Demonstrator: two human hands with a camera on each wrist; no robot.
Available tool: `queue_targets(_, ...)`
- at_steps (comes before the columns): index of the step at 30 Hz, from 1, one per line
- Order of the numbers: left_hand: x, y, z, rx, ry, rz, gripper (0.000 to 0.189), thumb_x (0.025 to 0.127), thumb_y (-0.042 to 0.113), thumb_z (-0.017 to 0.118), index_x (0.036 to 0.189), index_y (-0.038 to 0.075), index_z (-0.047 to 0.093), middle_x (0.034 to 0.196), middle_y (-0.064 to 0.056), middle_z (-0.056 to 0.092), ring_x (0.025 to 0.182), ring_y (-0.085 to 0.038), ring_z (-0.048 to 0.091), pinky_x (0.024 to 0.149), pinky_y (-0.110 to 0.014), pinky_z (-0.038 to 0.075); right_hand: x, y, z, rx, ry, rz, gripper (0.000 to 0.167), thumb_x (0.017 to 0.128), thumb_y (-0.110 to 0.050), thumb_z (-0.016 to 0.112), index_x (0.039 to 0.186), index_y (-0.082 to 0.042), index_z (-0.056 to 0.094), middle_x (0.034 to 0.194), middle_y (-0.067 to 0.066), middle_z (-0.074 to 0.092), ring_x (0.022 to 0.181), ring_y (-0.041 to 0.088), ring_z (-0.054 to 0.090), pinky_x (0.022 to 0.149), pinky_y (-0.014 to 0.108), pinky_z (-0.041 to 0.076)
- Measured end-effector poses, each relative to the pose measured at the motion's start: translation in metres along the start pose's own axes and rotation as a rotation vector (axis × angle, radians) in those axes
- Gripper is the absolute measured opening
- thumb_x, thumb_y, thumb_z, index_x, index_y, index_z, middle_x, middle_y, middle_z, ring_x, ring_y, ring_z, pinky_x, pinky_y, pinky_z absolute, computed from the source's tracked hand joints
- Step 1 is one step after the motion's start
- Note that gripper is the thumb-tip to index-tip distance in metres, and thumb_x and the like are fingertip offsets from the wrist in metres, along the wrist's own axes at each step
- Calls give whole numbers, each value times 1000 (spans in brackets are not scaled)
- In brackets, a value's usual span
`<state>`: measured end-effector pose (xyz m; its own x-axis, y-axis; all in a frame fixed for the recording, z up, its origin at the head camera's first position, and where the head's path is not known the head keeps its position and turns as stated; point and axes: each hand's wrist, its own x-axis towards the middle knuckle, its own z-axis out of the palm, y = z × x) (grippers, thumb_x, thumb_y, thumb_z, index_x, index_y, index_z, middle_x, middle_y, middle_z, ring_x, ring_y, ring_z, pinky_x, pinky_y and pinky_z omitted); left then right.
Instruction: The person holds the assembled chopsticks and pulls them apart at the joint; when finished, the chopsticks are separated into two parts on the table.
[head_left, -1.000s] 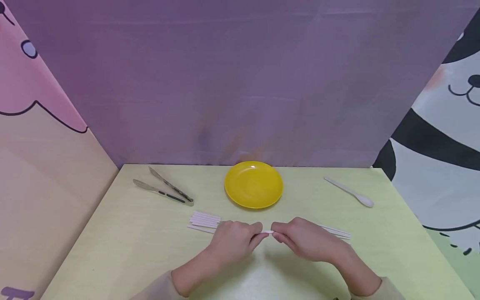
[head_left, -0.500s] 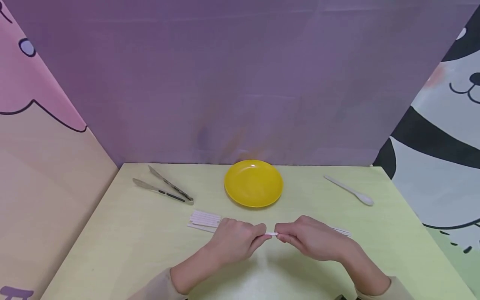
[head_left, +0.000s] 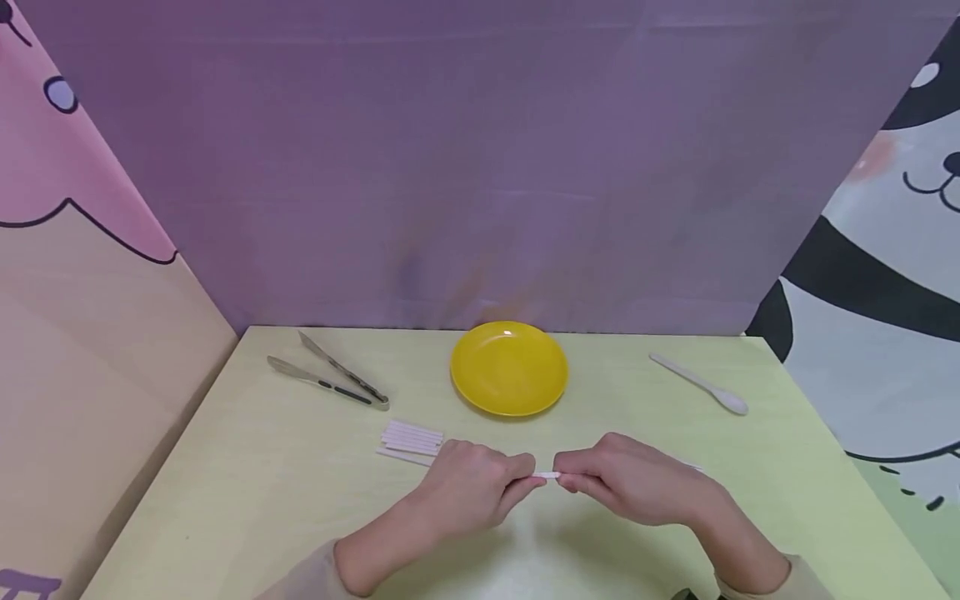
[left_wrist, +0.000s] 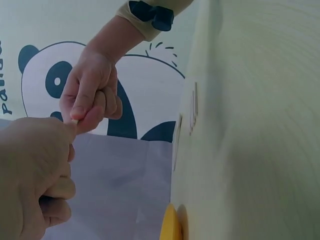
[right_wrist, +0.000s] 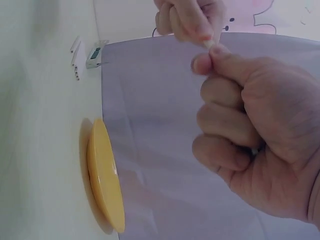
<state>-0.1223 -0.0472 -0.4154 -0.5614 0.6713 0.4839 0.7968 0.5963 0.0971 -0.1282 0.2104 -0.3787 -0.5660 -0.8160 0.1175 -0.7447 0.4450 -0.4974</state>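
Observation:
Between the two hands, a short stretch of a thin white stick (head_left: 547, 475) shows above the table; the rest of it is hidden by fingers. My left hand (head_left: 480, 483) pinches it with thumb and curled forefinger. From the other side, my right hand (head_left: 637, 479) pinches it too, the fingertips of both hands close together. Behind the left hand, several pale sticks (head_left: 411, 437) lie side by side on the table. More thin sticks (left_wrist: 194, 107) lie beyond the right hand, mostly covered by it in the head view.
A yellow plate (head_left: 510, 369) sits at the back middle of the table (head_left: 225, 500). Metal tongs (head_left: 337, 379) lie spread at the back left, and a pale spoon (head_left: 701, 385) at the back right. A purple backdrop (head_left: 480, 167) rises behind the table's far edge.
Both hands, still pinching the stick, have shifted slightly right and toward the near edge. My right hand now covers more of the sticks behind it. The plate, tongs and spoon stay put.

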Motion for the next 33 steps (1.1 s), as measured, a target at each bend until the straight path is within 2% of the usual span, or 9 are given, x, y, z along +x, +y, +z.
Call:
queue_targets(5, 8, 4, 5, 60, -125, -74, 33, 107, 33, 63, 78, 19, 55, 62, 10, 38, 53, -5, 34, 48, -18, 20, 5, -4, 6, -52, 46, 107, 37, 112, -23, 57, 76, -22, 47, 66, -18, 22, 59, -8, 15, 57, 13, 22)
queue_targets(9, 10, 4, 9, -7, -184, -64, 28, 108, 28, 59, 82, 17, 54, 61, 10, 40, 52, -5, 34, 47, -18, 22, 6, -5, 5, -24, 9, 122, 33, 113, -22, 54, 80, -23, 52, 67, -20, 27, 58, -9, 21, 58, 12, 29)
queue_targets(12, 9, 0, 11, -52, -151, 9, 35, 109, 31, 58, 78, 18, 49, 57, 11, 31, 49, -4, 24, 48, -17, 14, 3, -1, 1, 27, -32, 73, 32, 112, -19, 54, 81, -24, 52, 66, -17, 28, 58, -9, 20, 57, 12, 29)
queue_targets(15, 9, -3, 11, -26, -89, 65, 39, 108, 35, 61, 75, 19, 47, 57, 11, 26, 49, -3, 19, 49, -18, 10, 2, 1, -1, 60, -45, 22, 33, 112, -17, 54, 81, -22, 48, 66, -14, 27, 59, -9, 17, 57, 12, 24)
queue_targets(17, 9, -2, 12, 3, -57, 53, 39, 107, 35, 63, 75, 19, 48, 57, 11, 26, 49, -4, 19, 49, -18, 10, 3, 1, -1, 43, -17, 5, 33, 112, -16, 54, 80, -21, 47, 67, -13, 25, 60, -10, 16, 56, 12, 22)
queue_targets(22, 8, 6, 11, 48, -3, -51, 37, 107, 35, 64, 77, 18, 51, 56, 10, 29, 47, -5, 22, 46, -17, 11, 5, -4, 1, -65, 92, 33, 33, 110, -14, 57, 80, -20, 46, 68, -15, 20, 61, -9, 13, 57, 11, 20)
queue_targets(24, 8, 7, 9, 62, 11, -52, 37, 107, 35, 65, 76, 19, 51, 56, 11, 29, 47, -4, 21, 46, -17, 10, 4, -6, 1, -83, 101, 47, 34, 109, -14, 60, 79, -21, 46, 68, -16, 20, 61, -9, 13, 57, 11, 20)
queue_targets(30, 4, 1, 4, 109, 62, 120, 42, 101, 37, 72, 73, 20, 47, 57, 11, 23, 52, -4, 11, 52, -18, 2, -2, -14, -5, -32, 8, 38, 35, 109, -17, 60, 78, -23, 46, 66, -16, 22, 59, -10, 13, 56, 12, 20)
queue_targets(33, 4, -1, 3, 133, 95, 159, 41, 100, 38, 73, 74, 20, 47, 56, 10, 27, 52, -4, 11, 53, -18, 2, -2, -16, -6, -35, 5, 41, 35, 110, -18, 59, 78, -23, 45, 66, -15, 22, 59, -9, 12, 56, 12, 19)
